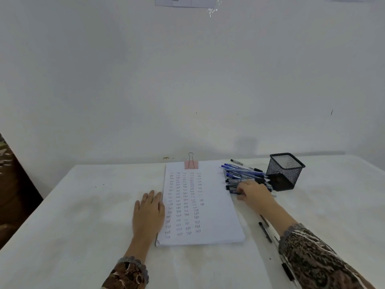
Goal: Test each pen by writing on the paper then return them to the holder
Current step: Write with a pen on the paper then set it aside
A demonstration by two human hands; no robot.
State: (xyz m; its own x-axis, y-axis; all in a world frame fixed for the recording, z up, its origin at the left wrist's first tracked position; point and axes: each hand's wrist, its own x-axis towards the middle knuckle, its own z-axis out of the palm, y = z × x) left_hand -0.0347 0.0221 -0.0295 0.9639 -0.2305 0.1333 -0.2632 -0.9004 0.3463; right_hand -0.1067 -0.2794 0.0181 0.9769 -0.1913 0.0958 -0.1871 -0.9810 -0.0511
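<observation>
A stack of white paper [214,205], held by a pink binder clip [191,164], lies on the table and carries several columns of the word "Test". My left hand [149,213] rests flat with straight fingers at the paper's left edge. A pile of several blue and black pens [243,176] lies right of the paper. My right hand [253,195] reaches into the pile's near end, fingers curled round a pen there. The black mesh holder [284,172] stands just right of the pile and looks empty.
A white cloth covers the table [83,226], which stands against a white wall. Two black pens [265,231] lie near my right forearm, and another dark pen [288,272] lies by the sleeve. One black pen [236,162] lies behind the pile.
</observation>
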